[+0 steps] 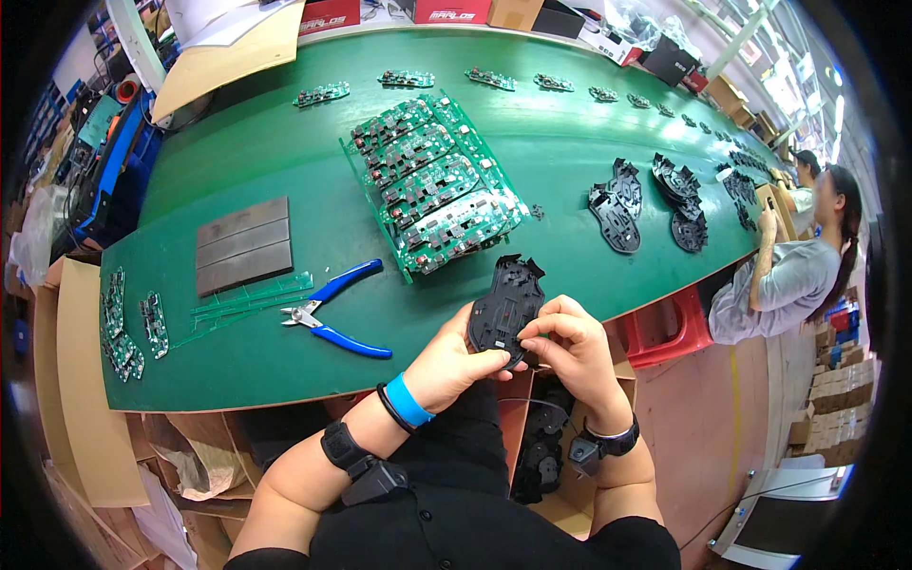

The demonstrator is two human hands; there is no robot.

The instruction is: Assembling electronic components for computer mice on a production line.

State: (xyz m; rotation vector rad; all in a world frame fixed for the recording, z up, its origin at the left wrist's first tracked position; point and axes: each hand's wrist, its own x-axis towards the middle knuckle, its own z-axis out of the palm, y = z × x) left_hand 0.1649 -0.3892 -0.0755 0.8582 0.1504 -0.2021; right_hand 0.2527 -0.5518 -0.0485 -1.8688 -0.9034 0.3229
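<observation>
A black moulded plastic shell (pixel 503 309), shaped like the base of a computer mouse, is held just past the table's near edge. My left hand (pixel 451 356) grips its left side and lower end, with the thumb lying on its inner face. My right hand (pixel 575 351) is closed in a pinch at the shell's lower right, thumb and forefinger meeting over its inner side. Whatever those fingertips hold, if anything, is too small to make out. Beyond the shell lies a stack of green circuit board panels (pixel 427 185). Blue-handled cutters (pixel 337 313) rest open to the left.
Dark grey rectangular blocks (pixel 244 247) and thin green board strips (pixel 252 299) lie left. Loose circuit boards (pixel 154 323) sit at the left edge. More black shells (pixel 617 209) lie right. A box of black parts (pixel 541 446) stands below. Co-workers (pixel 788 275) sit at right.
</observation>
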